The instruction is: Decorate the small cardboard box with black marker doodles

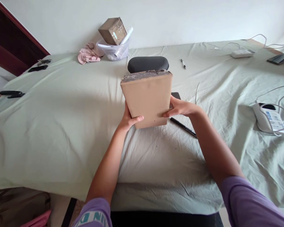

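I hold a plain brown cardboard box (pixel 148 96) upright over a table covered with a pale green cloth (pixel 61 126). The box's top edge is torn and dark. My left hand (pixel 129 119) grips its lower left side, thumb across the front. Its lower right side is gripped by my right hand (pixel 180 107), with the fingers behind the box. A black pen (pixel 183 127) lies on the cloth just under my right wrist.
A black padded rest (pixel 148 64) lies behind the box. Further back are a small box (pixel 113 30) on a clear tub (pixel 113 52), a pink cloth (pixel 87 54) and a marker (pixel 183 63). White devices with cables (pixel 268 119) lie right; black tools (pixel 11 93) left.
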`<state>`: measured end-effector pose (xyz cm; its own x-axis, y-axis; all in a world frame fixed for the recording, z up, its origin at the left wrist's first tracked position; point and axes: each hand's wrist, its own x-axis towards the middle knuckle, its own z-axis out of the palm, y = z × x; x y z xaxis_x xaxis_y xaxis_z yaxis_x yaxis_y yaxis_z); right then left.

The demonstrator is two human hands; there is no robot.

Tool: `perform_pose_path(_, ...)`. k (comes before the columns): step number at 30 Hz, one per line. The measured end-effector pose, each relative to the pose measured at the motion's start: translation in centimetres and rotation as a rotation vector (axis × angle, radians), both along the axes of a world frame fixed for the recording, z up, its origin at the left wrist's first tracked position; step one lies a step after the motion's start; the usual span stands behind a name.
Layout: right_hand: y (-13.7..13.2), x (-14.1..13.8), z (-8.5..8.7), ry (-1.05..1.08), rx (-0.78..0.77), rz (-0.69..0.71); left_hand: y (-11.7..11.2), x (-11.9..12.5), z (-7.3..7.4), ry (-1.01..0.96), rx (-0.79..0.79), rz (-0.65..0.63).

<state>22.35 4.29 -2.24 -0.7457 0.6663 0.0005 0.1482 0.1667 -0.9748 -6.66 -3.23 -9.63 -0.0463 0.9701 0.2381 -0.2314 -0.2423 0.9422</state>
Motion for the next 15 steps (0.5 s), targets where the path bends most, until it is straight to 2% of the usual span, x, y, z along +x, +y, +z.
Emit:
perform_pose_path(5,1.1,0.2,-1.2,-0.071,0.23,-0.025,-0.6,0.6,-1.0,0.121,0.045,0.051)
perform_pose_path(8,1.3,0.5,-1.2,-0.091,0.296,-0.046,-0.6,0.6,-1.5,0.134,0.019,0.067)
perform_pose_path(12,1.0,1.1,-0.5,-0.069,0.213,-0.018,0.0,-0.1,-1.5,0.026,-0.041,0.083)
perform_pose_path(15,0.4,1.0,0.2,0.084,0.004,0.021,0.6,-0.4,-1.3,-0.198,-0.179,0.062)
